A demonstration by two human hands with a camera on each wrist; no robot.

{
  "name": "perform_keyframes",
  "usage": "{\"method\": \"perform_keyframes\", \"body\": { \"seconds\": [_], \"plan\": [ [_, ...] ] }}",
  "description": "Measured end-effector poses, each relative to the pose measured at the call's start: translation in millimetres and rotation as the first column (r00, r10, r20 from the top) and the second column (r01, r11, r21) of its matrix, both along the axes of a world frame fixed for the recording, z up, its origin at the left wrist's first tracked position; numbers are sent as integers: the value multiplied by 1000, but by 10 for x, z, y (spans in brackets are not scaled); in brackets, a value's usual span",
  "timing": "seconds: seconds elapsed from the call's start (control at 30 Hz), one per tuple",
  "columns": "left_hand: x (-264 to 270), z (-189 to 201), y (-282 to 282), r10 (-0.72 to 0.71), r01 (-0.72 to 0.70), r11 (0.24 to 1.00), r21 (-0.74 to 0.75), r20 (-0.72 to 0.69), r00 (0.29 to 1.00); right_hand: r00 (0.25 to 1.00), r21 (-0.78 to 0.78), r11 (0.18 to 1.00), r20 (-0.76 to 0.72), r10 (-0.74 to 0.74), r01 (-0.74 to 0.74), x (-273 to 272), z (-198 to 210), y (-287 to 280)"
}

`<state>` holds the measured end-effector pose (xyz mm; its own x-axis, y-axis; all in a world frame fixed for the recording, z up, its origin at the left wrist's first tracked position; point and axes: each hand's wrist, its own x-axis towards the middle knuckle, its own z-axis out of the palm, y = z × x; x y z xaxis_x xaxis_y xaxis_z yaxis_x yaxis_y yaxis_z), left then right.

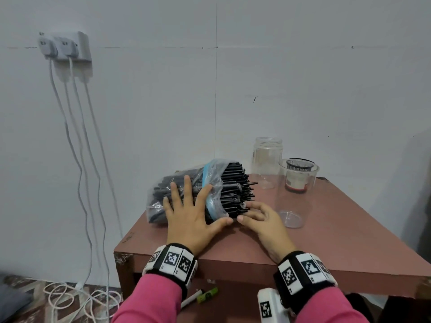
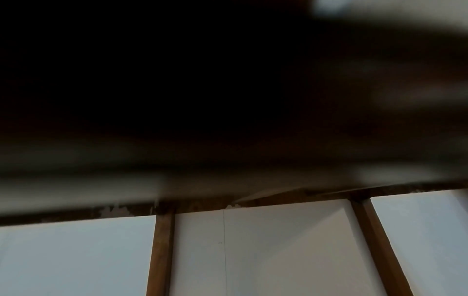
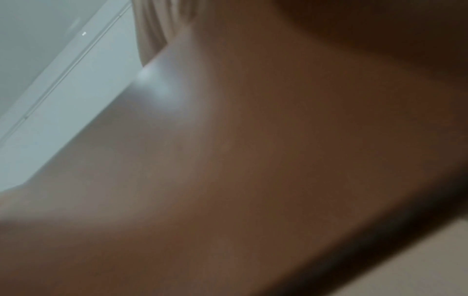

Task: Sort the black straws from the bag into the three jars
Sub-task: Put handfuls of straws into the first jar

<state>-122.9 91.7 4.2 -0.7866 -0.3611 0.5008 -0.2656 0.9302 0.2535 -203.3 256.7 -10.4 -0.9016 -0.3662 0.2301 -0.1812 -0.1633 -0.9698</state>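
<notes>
Only the head view is usable — it shows both hands, the bag and the jars. Left wrist view is mostly a dark blur, with the underside of the table (image 2: 253, 202) and two brown wooden legs against a pale wall. Right wrist view is a blurred brown surface plus a wedge of pale wall; no fingers resolvable in either.

Bag (image 1: 186, 194): clear crinkly plastic with a blue zip band, lying on its side at the table's (image 1: 326, 241) far-left corner, mouth facing right. Black straws (image 1: 235, 190) — thin, rigid tubes, densely packed — stick out of the mouth.

Left hand (image 1: 189, 220) lies flat on the bag, fingers straight and spread, thumb along the lower edge by the zip band. Right hand (image 1: 261, 220) sits at the protruding straw ends, fingers curled; cannot tell whether it pinches a straw.

Jars, right of the bag, all clear plastic cylinders: tall one with a threaded neck (image 1: 267, 162) at the back; wide open one (image 1: 296, 194) nearest the right hand; a third with a mesh top and red-and-white label (image 1: 298, 178) seen behind or inside the wide one — cannot tell which. No straws visible in any.

Tabletop is smooth reddish-brown laminate, chipped at the front-left corner.
</notes>
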Motion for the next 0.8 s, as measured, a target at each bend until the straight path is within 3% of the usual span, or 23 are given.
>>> {"method": "perform_keyframes", "body": {
  "seconds": [0.2, 0.33, 0.4, 0.6, 0.8],
  "plan": [
    [-27, -5, 7, 47, -37, 992, -119, 83, 995, 988, 35, 988, -16, -152, 153, -68, -72, -72],
    [-61, -26, 14, 36, -38, 983, -182, -13, 999, 989, 56, 988, -17, -146, 147, -110, -71, -115],
    [-71, -36, -1, 24, -37, 985, -171, -78, 997, 994, 35, 994, -6, -105, 105, -97, -52, -100],
    [-71, -43, -35, 48, -47, 992, -115, -1, 999, 999, 18, 1000, -39, 0, 1, -16, -4, -62],
    [-45, -42, -43, 86, -88, 993, -82, -28, 996, 992, 49, 995, -94, -81, 85, -38, -63, -95]
  ]
}}
